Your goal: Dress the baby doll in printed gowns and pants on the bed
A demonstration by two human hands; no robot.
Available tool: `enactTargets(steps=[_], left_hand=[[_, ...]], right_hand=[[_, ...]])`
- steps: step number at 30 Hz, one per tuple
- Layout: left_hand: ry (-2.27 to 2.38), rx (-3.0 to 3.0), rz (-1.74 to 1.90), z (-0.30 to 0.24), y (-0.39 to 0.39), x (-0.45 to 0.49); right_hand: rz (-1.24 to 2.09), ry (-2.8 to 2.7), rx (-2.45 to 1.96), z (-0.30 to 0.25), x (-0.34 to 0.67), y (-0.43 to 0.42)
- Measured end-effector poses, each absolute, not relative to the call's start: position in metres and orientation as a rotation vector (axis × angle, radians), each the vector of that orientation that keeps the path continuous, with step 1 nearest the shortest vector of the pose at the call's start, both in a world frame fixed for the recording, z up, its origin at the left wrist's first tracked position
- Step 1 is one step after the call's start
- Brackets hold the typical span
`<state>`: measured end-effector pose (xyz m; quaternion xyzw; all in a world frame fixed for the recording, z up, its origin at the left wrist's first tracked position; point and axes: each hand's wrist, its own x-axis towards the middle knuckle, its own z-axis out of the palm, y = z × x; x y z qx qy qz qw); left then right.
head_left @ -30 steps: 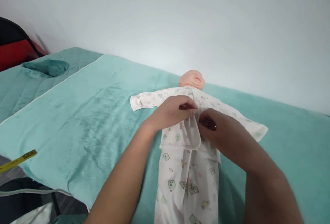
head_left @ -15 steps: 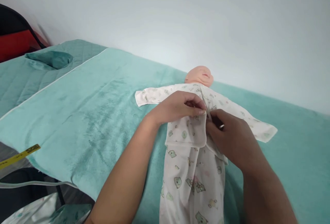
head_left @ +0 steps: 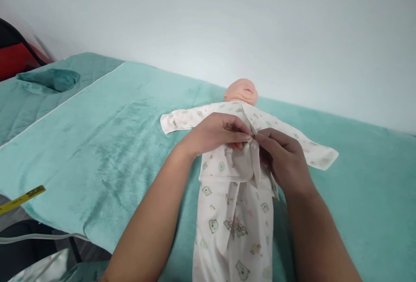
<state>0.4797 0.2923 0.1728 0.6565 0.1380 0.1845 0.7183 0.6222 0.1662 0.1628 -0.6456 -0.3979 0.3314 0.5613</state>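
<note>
A baby doll (head_left: pixel 241 91) lies on its back, dressed in a white baby shirt (head_left: pixel 224 165) printed with small animals and matching baby pants (head_left: pixel 216 225). Both sleeves stretch out sideways. My left hand (head_left: pixel 221 131) pinches the shirt's front edge over the doll's chest. Close against it, my right hand (head_left: pixel 282 154) pinches the other front edge, thumb and forefinger meeting the left fingertips. The two edges come together between my fingers. Whatever fastener may be there is hidden by the fingertips.
A teal plush cover (head_left: pixel 107 143) spreads over the bed, against a white wall (head_left: pixel 208 26). At the left are a teal cushion ring (head_left: pixel 53 80), a red and black chair (head_left: pixel 19 56), a yellow tape strip (head_left: pixel 22 199) and a pale cable (head_left: pixel 42 236). Printed cloth (head_left: pixel 48 269) lies low left.
My right hand has risen and moved in to meet my left fingertips, drawing the shirt's edges together. The whole view has shifted slightly, so the doll appears further left.
</note>
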Motion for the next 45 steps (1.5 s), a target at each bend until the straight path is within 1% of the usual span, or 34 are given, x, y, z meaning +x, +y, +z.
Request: enactTargets(steps=[15,30,45], left_hand=[[0.311,1.433,0.434,0.172,0.291,0.482],[0.306,1.430,0.451,0.171,0.290,0.485],[0.352,1.492,0.445,0.172,0.288,0.485]], right_hand=[[0.836,-1.061,-1.511,0.167,0.628,0.164],[0.937,-0.990,-1.401,0.161,0.632,0.166],[0.828,-1.116,-1.523,0.165,0.629,0.166]])
